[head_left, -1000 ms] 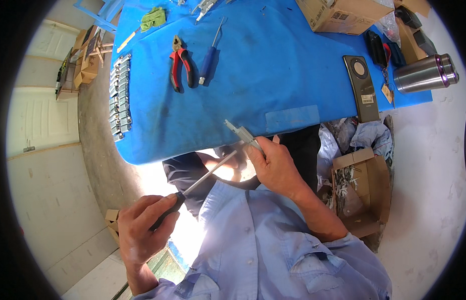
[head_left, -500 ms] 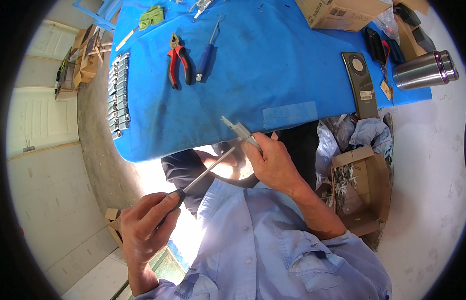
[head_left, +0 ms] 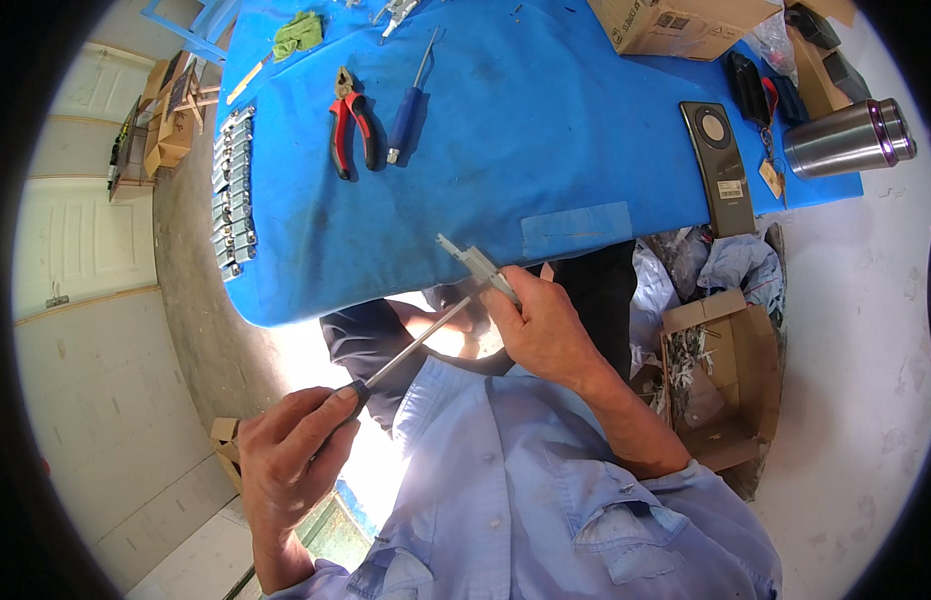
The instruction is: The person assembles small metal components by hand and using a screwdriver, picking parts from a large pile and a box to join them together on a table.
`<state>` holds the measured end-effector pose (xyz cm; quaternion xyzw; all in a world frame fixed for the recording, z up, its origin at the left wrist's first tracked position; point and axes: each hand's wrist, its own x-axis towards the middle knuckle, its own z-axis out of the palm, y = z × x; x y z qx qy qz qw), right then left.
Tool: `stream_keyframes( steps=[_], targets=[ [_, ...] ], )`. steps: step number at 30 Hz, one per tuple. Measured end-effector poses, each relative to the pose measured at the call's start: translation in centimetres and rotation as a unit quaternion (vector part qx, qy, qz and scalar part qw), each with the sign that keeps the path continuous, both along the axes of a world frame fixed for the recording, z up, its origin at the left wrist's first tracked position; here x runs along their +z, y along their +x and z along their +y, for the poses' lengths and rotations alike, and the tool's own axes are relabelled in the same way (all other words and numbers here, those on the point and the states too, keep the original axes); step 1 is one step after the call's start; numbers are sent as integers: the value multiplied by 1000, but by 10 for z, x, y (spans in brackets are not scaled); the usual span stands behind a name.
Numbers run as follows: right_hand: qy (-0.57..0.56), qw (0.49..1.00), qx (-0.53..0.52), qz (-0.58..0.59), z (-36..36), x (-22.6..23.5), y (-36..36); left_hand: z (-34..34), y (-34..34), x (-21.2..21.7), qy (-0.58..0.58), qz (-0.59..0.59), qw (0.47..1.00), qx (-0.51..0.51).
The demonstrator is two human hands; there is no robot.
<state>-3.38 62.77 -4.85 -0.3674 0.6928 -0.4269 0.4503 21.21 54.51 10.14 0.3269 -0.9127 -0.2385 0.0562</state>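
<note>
Lane left open on blue-covered table [head_left: 545, 130] between blue-handled screwdriver [head_left: 404, 122] and dark rectangular phone [head_left: 722, 175]; gap between left hand [head_left: 288, 440] and right hand [head_left: 545, 325] barred by black-handled steel screwdriver [head_left: 417, 344].

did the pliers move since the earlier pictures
No, the pliers keep their place on the table, just left of the blue screwdriver.

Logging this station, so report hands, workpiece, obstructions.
Left hand gripping black-handled screwdriver. Right hand holding grey metal part, screwdriver tip close by, contact unclear. Pliers lie beyond, out of the way.

Dark-handled screwdriver [head_left: 417, 342] aslant, tip close to an elongated, tilted grey metal part [head_left: 476, 264]
</note>
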Motion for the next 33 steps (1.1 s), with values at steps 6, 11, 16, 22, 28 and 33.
stream_keyframes(
  steps=[6, 11, 16, 22, 28, 33],
  targets=[
    [4, 1000, 1, 4, -1, 1, 0, 0, -11, 4, -44, 13, 999, -14],
    [-4, 1000, -2, 20, 0, -4, 2, 2, -12, 12, -21, -19, 999, -13],
    [-14, 999, -28, 44, 1, -4, 7, 3, -6, 11, -7, -26, 1000, 12],
    [-11, 997, -37, 68, 2, -5, 11, 8, 2, 3, -13, -8, 999, 30],
    [-19, 995, -30, 92, 3, 0, 11, 11, 4, -3, -35, 11, 998, 42],
    [-51, 992, -37, 111, 6, -3, 15, 11, 6, -4, -31, 17, 998, 45]
  ],
)
